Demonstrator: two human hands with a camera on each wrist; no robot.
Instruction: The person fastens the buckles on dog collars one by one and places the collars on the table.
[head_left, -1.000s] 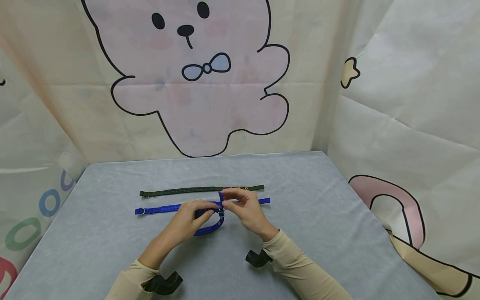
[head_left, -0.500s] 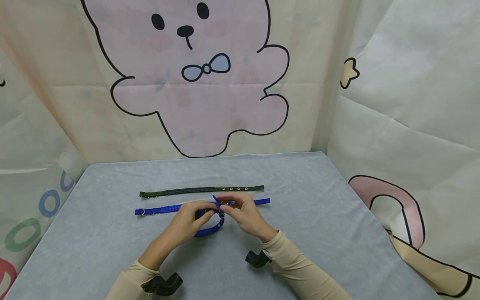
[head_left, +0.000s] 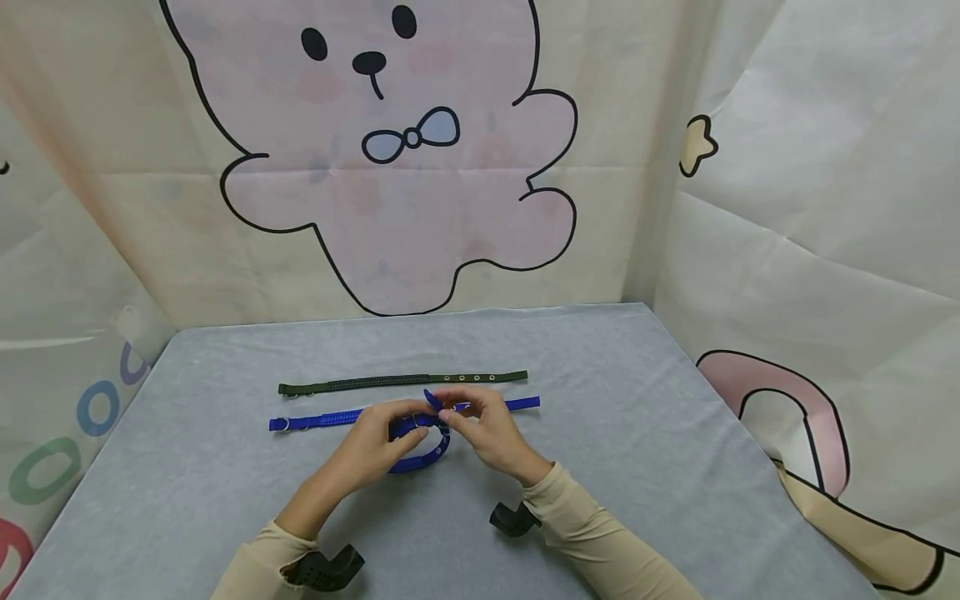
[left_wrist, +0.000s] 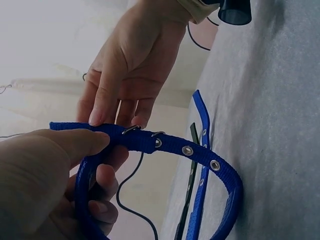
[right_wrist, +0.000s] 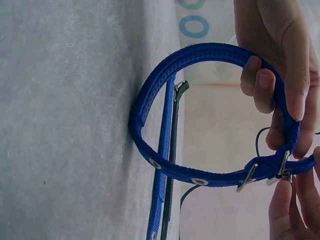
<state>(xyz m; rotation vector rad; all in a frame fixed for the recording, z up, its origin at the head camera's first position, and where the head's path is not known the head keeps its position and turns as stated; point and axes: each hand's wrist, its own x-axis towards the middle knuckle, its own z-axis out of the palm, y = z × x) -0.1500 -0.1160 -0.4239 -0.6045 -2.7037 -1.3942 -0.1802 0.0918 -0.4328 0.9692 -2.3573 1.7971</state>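
A blue pet collar point(head_left: 423, 461) with metal eyelets and a buckle is bent into a loop just above the table. My left hand point(head_left: 371, 442) holds it beside the buckle, thumb on one face and fingers curled behind. My right hand point(head_left: 491, 429) pinches the strap by its free end, which pokes out past the fingertips. In the left wrist view the strap point(left_wrist: 187, 151) runs through metal rings; in the right wrist view the buckle point(right_wrist: 280, 172) sits between both hands, its prong partly hidden by the fingers.
Behind the hands a second blue collar point(head_left: 315, 419) lies stretched flat, partly covered by them. Farther back lies a dark green collar point(head_left: 378, 382), parallel to it. A grey cloth covers the table point(head_left: 187, 450); printed curtains point(head_left: 825, 208) stand around it.
The collar's free end, upright a second ago, now leans left. My right fingers have shifted slightly down and left with it. My left thumb has moved a little lower; the flat collars stayed put.
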